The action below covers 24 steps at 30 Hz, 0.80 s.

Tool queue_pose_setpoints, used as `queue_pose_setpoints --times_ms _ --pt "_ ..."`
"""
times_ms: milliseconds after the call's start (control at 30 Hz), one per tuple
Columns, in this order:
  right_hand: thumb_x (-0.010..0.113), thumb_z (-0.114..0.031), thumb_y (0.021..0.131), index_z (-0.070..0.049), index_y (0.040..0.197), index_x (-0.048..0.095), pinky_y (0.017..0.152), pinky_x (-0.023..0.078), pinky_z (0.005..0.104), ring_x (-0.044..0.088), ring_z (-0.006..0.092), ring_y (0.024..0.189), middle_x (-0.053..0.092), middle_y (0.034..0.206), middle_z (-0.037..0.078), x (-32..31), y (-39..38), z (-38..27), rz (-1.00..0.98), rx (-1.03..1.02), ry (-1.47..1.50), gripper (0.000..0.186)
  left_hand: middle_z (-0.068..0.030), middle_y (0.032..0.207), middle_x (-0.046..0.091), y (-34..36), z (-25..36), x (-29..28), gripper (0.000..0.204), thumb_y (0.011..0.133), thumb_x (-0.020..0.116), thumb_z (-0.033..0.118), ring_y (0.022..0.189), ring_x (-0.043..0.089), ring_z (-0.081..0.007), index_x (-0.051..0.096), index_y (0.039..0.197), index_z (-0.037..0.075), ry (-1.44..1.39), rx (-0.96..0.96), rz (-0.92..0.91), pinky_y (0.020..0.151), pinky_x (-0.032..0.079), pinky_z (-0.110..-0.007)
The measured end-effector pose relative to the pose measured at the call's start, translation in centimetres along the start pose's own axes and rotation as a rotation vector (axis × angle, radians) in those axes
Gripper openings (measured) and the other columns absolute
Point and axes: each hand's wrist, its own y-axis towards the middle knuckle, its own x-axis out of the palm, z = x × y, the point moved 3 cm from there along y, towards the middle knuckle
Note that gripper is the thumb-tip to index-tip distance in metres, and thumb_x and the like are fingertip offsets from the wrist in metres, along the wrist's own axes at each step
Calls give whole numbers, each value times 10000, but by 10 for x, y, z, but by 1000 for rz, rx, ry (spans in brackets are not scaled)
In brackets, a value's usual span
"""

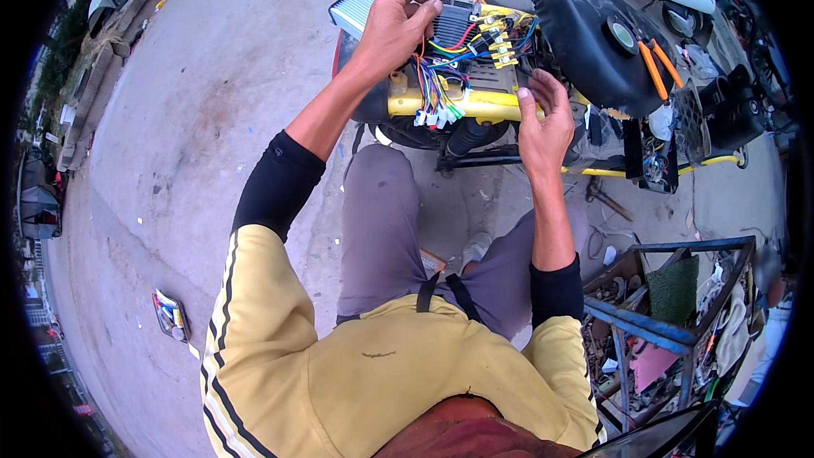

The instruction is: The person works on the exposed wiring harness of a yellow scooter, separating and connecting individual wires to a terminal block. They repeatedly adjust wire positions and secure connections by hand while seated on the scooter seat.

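Note:
Wiring lies exposed on a yellow-framed electric scooter (492, 105). My left hand (396, 27) is closed beside a finned grey controller box (454, 24), thumb and fingers together; what they pinch, if anything, is too small to make out. Below that hand, a bundle of coloured wires (437, 89) with small white and green connectors hangs over the yellow frame. Yellow terminal pieces (502, 41) with cables stand right of the controller. At the frame's right part, my right hand (547, 119) is open, fingers curved and thumb apart, with no object visible between them.
A black seat (585, 38) is tilted up at the right, with orange-handled pliers (657, 68) on it. A silver finned box (358, 8) sits at the far left. A hammer (609, 200) lies on the ground. Nearby stands a blue metal-framed bin (649, 331) of scrap.

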Motion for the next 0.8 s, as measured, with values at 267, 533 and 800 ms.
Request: queue_pose_setpoints --times_ms 267,533,800 --pt "780 -84 932 98 1534 392 1126 502 392 629 288 1301 601 1433 253 16 25 3 -77 35 5 739 -24 784 704 26 -13 15 253 1027 712 171 699 613 -65 717 1175 -34 204 168 4 621 501 -249" --pt "841 -86 866 55 1601 287 1093 521 426 654 330 1267 607 1413 293 21 34 3 -150 76 66 931 -13 801 711 22 -21 19 225 1013 735 169 724 613 -62 742 1135 -20 157 154 64 663 507 -237" --pt "856 23 820 -49 1672 119 1069 543 406 637 300 1273 531 1488 275 31 41 5 -301 89 151 1129 -35 799 727 20 -19 15 232 990 746 143 704 622 -61 742 1127 -44 40 -33 80 621 507 -241"
